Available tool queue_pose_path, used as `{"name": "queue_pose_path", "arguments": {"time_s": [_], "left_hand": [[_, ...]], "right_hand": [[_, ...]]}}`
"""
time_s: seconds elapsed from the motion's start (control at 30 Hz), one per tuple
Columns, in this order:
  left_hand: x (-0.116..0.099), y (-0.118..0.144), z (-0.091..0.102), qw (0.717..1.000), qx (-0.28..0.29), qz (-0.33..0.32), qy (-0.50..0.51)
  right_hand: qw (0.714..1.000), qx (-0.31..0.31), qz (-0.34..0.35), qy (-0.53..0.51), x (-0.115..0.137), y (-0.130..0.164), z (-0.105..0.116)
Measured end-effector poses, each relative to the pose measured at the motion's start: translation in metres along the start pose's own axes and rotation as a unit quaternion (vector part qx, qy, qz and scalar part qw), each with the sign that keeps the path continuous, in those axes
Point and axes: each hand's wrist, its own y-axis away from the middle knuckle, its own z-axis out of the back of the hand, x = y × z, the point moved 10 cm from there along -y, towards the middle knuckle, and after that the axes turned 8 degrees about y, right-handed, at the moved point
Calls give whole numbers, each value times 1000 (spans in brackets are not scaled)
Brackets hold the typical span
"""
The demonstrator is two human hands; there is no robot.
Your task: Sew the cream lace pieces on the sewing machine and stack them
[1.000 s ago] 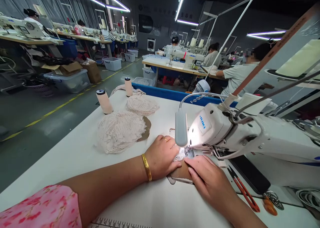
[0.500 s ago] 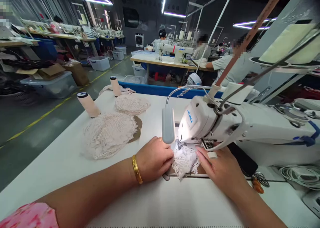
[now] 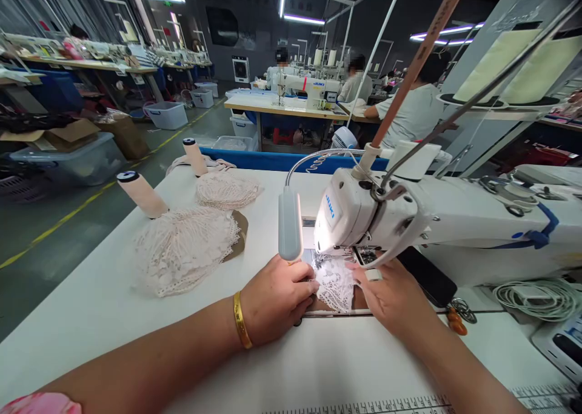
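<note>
Left hand (image 3: 278, 293) curled, right hand (image 3: 394, 288) half-open: flank lace (image 3: 335, 288), likely keeping it flat below machine head (image 3: 345, 211). Pinch obscured; cannot tell.

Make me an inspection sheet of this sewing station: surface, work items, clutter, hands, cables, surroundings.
Surface: white sewing table; ruler markings along the near side.
Work items: lamplit lace piece beneath the JUKI sewing machine; larger lace pile and smaller lace pile at left.
Clutter: black phone-like slab at right; two peach thread spools at left.
Hands: left hand at the lace piece's left edge, right hand at its right.
Cables: pale coiled cable, right.
Surroundings: co-worker beyond the table; yellow floor line, left.
</note>
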Motion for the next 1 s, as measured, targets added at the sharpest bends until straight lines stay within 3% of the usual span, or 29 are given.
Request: {"name": "queue_pose_path", "arguments": {"time_s": [0.13,0.23,0.53,1.0], "left_hand": [[-2,0,0,1000,-2,-7,-22],[-4,0,1,999,-4,-16,-28],[-8,2,1,999,-18,-28,-22],[-13,1,-1,999,-28,-32,-11]], "right_hand": [[990,52,56,-122,27,0,-10],[980,102,64,-156,37,1,-21],[986,98,49,-127,29,1,-17],[988,141,26,-62,22,6,-27]]}}
